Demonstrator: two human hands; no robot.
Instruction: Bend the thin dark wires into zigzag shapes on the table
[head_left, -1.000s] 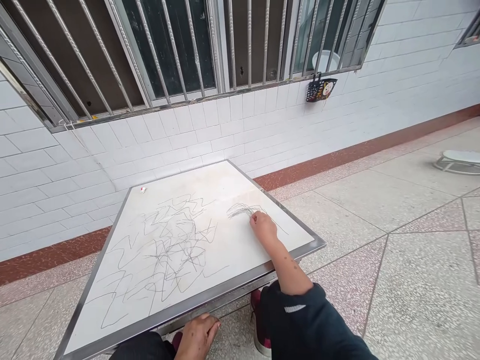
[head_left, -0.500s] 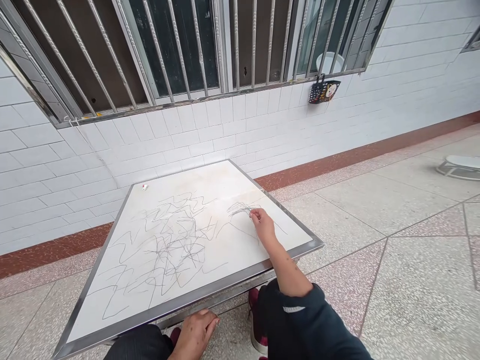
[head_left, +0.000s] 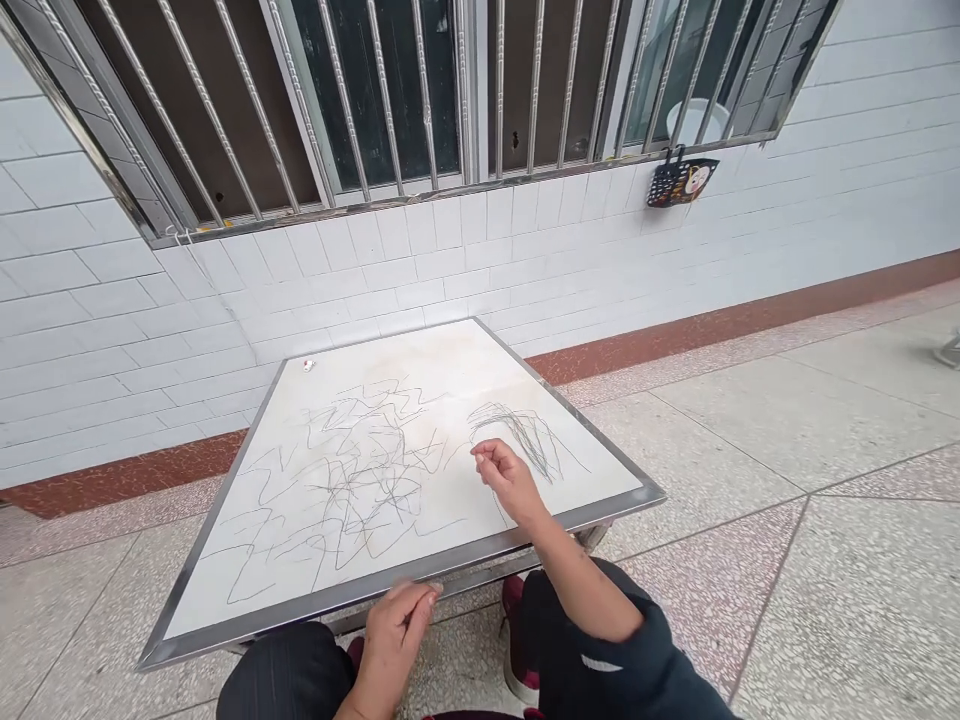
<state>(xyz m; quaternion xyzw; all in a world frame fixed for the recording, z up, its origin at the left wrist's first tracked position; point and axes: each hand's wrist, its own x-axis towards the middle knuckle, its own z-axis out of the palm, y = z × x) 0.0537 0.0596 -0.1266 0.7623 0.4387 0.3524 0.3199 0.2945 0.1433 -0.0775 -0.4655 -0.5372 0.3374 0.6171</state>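
Note:
Thin dark strands (head_left: 367, 470) lie tangled over the left and middle of a white table (head_left: 435, 360) with a grey metal rim. A smaller bundle of strands (head_left: 529, 440) lies on the right part, beyond my right hand. My right hand (head_left: 506, 480) is over the right half of the table, thumb and fingertips pinched together; what they hold is too small to make out. My left hand (head_left: 401, 625) rests at the near rim, its fingers curled together, with anything inside hidden.
A small white and red object (head_left: 308, 366) sits at the table's far left corner. Behind stands a white tiled wall (head_left: 420, 265) with a barred window (head_left: 360, 100). A patterned black bag (head_left: 681, 182) hangs from the bars. My knees are under the near edge.
My right hand has moved left and nearer to me. More strands now show in the right bundle, reaching toward the near right. My left hand has risen to the near rim.

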